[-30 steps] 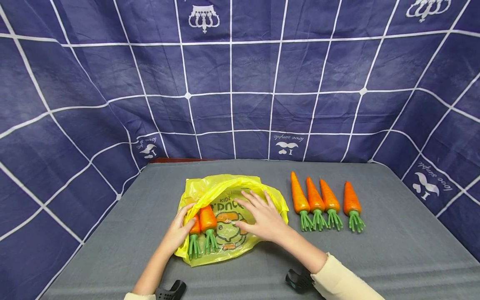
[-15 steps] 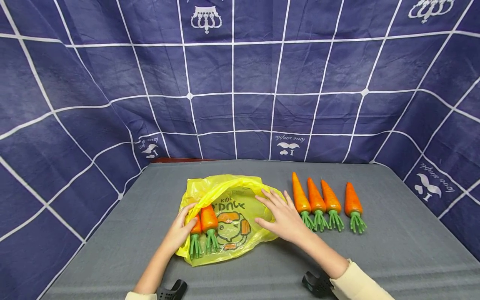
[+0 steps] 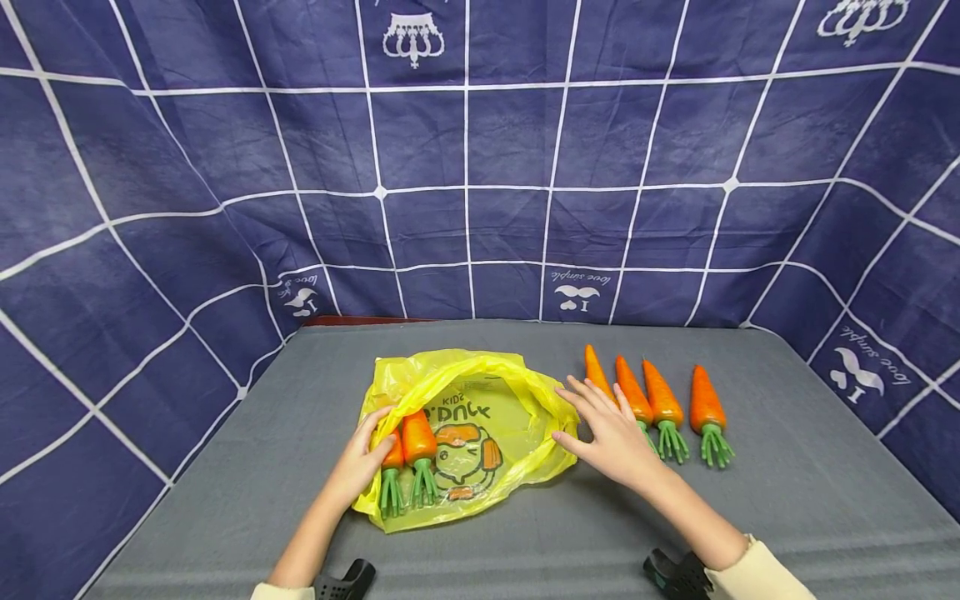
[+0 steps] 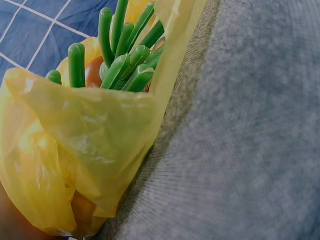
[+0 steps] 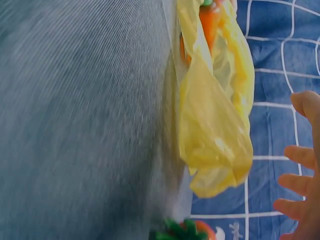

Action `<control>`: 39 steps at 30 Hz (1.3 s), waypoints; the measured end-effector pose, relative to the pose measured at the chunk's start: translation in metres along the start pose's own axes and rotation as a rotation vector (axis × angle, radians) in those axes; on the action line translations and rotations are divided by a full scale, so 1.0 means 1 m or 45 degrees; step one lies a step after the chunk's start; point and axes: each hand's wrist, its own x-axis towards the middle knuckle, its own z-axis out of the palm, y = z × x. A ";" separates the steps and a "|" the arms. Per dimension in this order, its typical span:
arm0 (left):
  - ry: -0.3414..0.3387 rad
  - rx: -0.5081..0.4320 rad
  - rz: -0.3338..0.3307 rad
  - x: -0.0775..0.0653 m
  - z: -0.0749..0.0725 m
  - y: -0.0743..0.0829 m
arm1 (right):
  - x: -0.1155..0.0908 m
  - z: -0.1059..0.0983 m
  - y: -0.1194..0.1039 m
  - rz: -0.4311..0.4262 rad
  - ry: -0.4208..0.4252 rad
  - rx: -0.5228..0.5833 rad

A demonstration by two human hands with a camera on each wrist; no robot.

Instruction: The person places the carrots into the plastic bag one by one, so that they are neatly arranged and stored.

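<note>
A yellow plastic bag with a printed duck lies with its mouth spread toward me. Two orange carrots with green stalks rest in its left side, stalks facing me; the stalks poke out in the left wrist view. My left hand grips the bag's left rim, thumb on the inner side by the nearer carrot. Past the bag's right edge, my right hand hovers with fingers spread, holding nothing. It partly hides the leftmost of several loose carrots on the right. In the right wrist view, its fingers are apart from the bag.
A grey cloth-covered table carries everything. One carrot lies a little apart at the right end of the row. A blue curtain with white grid lines hangs along the back and both sides.
My right hand has moved right, out of the bag's mouth and over toward the loose carrots. The bag's right side has shifted slightly. My left hand keeps its hold on the rim.
</note>
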 end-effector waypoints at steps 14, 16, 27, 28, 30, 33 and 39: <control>0.005 0.005 0.006 0.001 0.001 -0.003 | -0.018 -0.025 0.031 0.130 0.007 0.001; 0.000 0.000 -0.002 0.000 0.001 -0.003 | -0.021 -0.027 0.036 0.143 0.012 -0.004; 0.001 -0.008 0.010 0.001 0.000 -0.003 | -0.031 -0.043 0.067 0.169 0.069 -0.103; 0.002 -0.008 0.011 0.001 0.000 -0.003 | -0.032 -0.044 0.070 0.173 0.071 -0.112; 0.002 -0.013 0.009 0.001 0.000 -0.002 | -0.034 -0.047 0.077 0.179 0.075 -0.129; -0.002 -0.020 -0.002 0.000 0.000 0.000 | -0.036 -0.051 0.089 0.199 0.067 -0.145; -0.003 -0.008 0.002 0.000 0.000 0.001 | -0.039 -0.054 0.113 0.247 0.077 -0.169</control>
